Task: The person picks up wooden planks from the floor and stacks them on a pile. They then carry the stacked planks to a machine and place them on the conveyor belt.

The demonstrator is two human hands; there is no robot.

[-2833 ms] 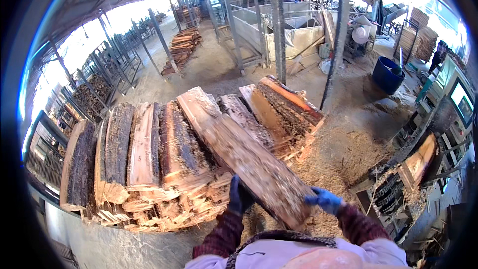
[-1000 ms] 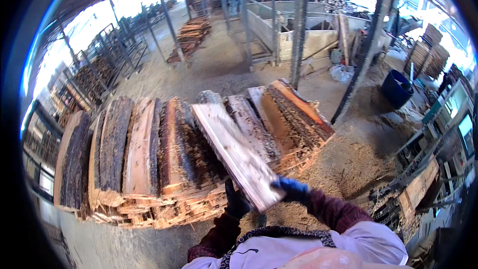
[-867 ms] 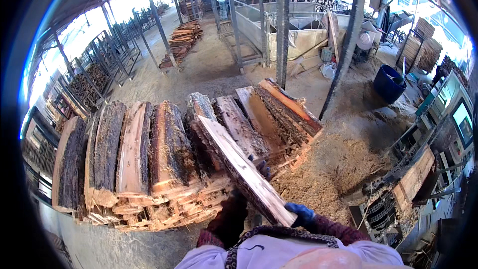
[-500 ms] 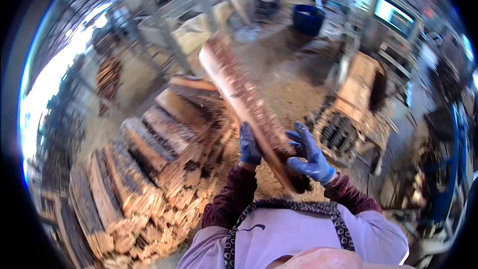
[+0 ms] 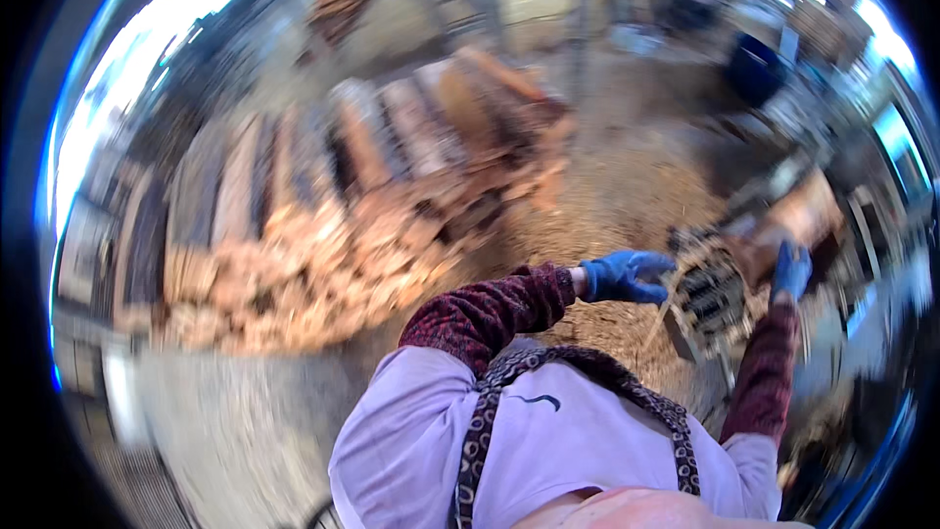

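Observation:
My left hand (image 5: 627, 276) is in a blue glove, held out in front of the machine's round dark feed opening (image 5: 710, 299). Its fingers are stretched and apart, with nothing in them. My right hand (image 5: 791, 269), also gloved in blue, reaches to the far side of that opening. It rests against brown wood (image 5: 759, 253) on the machine; its fingers look extended, though blurred. Behind the hand lies a paler slab-like piece of wood (image 5: 811, 211). Whether the darker wood is the slab seen earlier, I cannot tell.
A long pile of split logs (image 5: 377, 137), rough ends facing me, stretches across the left. Sawdust (image 5: 627, 206) covers the ground between pile and machine. A dark blue tub (image 5: 754, 71) stands at the back right, and a pale yellow sack or bin (image 5: 539, 0) at the back.
The long bark-edged slab has left my left hand. My view has swung right. My right hand has moved over to the wood on the machine; my left arm now crosses in front of me.

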